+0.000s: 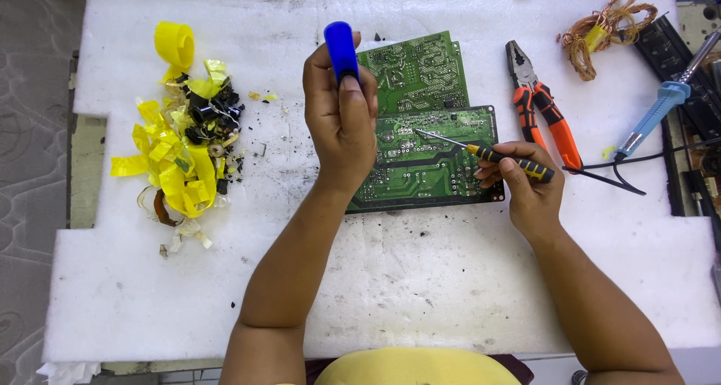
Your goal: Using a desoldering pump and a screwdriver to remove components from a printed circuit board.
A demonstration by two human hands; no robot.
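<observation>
So my left hand (339,118) was wrapped around a blue tube-shaped tool (342,49) held upright, and my right hand (526,186) pinched a small yellow-and-black screwdriver (488,153), tip on the green circuit board (432,163) lying on the white foam counter (390,280), orange pliers (542,107) just beside.

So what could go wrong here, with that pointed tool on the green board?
The screwdriver tip rests on the front circuit board, which lies loose on the foam mat; it could slip and scratch the tracks. The left hand is close to that tip. The soldering iron cable trails nearby and might snag.
</observation>
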